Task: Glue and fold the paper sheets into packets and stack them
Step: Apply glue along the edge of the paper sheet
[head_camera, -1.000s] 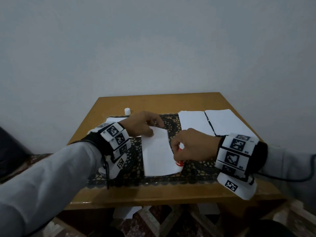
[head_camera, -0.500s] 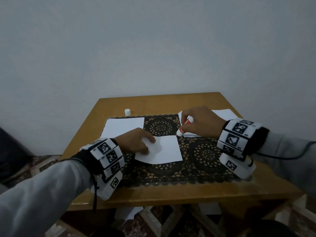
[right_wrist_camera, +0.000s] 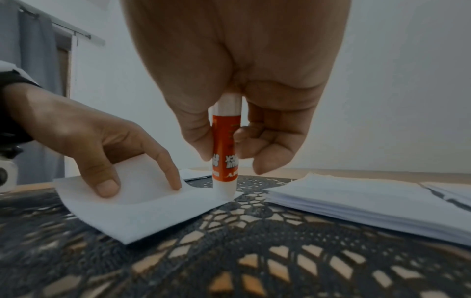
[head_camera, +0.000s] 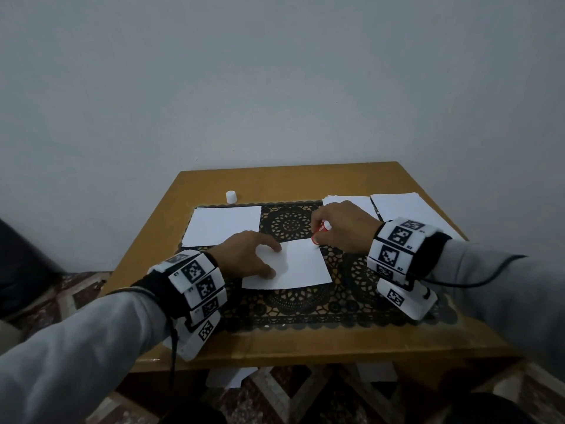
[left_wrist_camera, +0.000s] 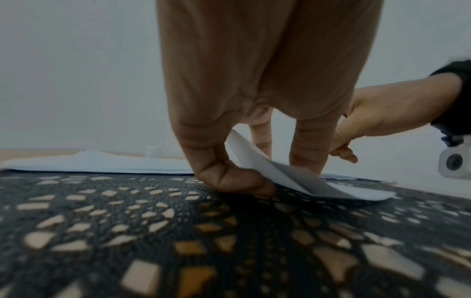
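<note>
White paper sheet (head_camera: 301, 264) is lying flat under the left hand's (head_camera: 244, 258) straight fingers while the right hand (head_camera: 342, 231), gripping the upright glue stick (right_wrist_camera: 225, 153), is touching its far corner.

Glue stick (right_wrist_camera: 225, 153) top hidden (probably in palm).

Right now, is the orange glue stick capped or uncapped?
Uncapped: the orange glue stick has its bare tip on the white paper sheet; a small white cap stands apart.

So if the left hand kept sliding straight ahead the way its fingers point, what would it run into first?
Probably the glue stick held by the right hand at the sheet's far right corner. The left hand points across the sheet that way, though depth is hard to judge.
</note>
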### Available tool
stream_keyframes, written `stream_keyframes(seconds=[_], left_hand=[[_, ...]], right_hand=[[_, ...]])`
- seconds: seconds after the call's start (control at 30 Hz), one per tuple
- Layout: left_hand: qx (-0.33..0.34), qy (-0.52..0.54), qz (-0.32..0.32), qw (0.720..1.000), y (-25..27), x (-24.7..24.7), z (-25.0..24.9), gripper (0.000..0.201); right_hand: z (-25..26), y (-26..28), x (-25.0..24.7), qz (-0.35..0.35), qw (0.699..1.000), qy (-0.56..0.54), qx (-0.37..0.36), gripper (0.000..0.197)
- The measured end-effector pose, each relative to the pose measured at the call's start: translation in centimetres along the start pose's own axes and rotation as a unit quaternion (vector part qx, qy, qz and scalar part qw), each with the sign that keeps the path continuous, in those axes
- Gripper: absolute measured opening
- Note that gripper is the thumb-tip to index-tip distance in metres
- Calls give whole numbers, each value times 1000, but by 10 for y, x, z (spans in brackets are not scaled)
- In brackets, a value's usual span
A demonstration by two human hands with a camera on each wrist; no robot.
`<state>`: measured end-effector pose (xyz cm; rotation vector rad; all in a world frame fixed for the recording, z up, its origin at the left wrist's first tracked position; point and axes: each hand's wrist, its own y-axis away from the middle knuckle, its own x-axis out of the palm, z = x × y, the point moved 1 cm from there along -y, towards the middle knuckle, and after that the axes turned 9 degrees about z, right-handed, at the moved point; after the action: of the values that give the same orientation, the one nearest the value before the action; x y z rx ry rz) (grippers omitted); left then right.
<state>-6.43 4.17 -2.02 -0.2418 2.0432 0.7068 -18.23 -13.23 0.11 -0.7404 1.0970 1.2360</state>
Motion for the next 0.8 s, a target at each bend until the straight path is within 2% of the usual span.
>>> stream_keyframes(seconds=[0.37, 0.47, 0.63, 0.67, 0.73, 0.8], left_hand=[[-24, -80, -7, 996, 5, 5, -8, 59], [-25, -101, 0, 995, 6, 4, -11, 60], [-22, -123, 11, 992, 7, 2, -14, 59], [-22, -135, 9, 991, 6, 2, -14, 58], [-21, -176, -1, 984, 6, 1, -16, 57], [-16, -219, -13, 976, 6, 0, -19, 55]], right_hand=[[4, 28, 2, 73, 996, -1, -53, 9], [4, 36, -4, 112, 992, 6, -59, 12], [-1, 44, -31, 177, 978, 110, -27, 26], [-3, 43, -39, 167, 978, 123, -26, 24], [-10, 39, -51, 87, 992, 90, -29, 20], [-19, 31, -57, -22, 999, -33, -11, 16]])
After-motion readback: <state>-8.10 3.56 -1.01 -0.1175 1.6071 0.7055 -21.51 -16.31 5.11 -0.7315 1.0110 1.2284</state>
